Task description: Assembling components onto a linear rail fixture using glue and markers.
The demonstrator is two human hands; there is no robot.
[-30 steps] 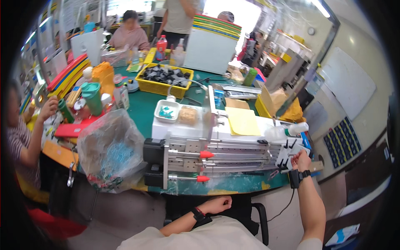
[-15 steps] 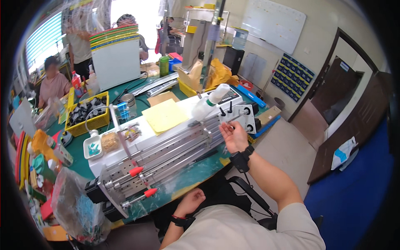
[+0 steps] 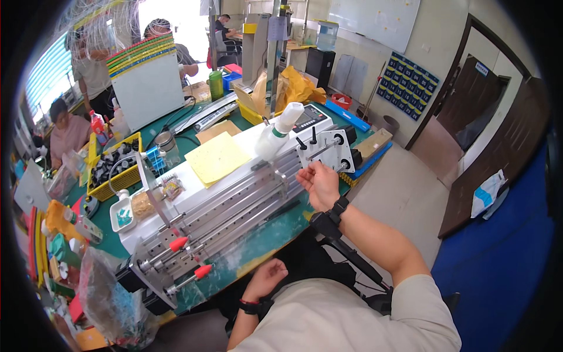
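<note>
While the right hand (image 3: 318,183) reaches the machine's end plate (image 3: 326,151), entries stand thus:
Right hand: fingers loosely curled, apart, clamped on nothing, just beside the white end plate and its black knobs.
Left hand (image 3: 267,277): resting in the lap, half-curled, empty.
Rail machine (image 3: 226,202): lying across the green table (image 3: 275,232), red-tipped handles (image 3: 179,243) at its far end.
White bottle (image 3: 277,132): lying on top.
Yellow sheet (image 3: 218,158): on the housing.
Progress: adjustment apparently just beginning; nothing gripped yet.
</note>
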